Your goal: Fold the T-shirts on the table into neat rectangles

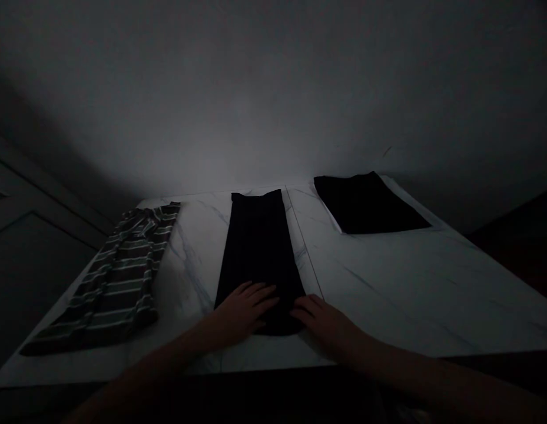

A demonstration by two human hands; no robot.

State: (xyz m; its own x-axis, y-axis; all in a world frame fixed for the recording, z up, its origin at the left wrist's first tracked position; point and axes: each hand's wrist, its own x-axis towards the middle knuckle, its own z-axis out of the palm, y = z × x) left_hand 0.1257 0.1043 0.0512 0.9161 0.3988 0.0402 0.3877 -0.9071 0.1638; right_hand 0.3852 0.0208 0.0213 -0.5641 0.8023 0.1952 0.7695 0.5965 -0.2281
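Observation:
A long black garment [258,259], folded into a narrow strip, lies lengthwise on the white marble-patterned table [379,288]. My left hand [242,312] rests flat on its near end with the fingers spread. My right hand [321,321] lies against the garment's near right edge, its fingertips on the cloth. Neither hand grips anything. To the left lies a grey-and-white striped garment [114,282], and a folded black garment [365,203] sits at the far right.
A thin seam [304,247] runs across the tabletop to the right of the long garment. The table's near edge [273,368] passes just below my hands. A plain pale wall [273,106] rises behind the table, and a dark door panel [35,259] stands at the left.

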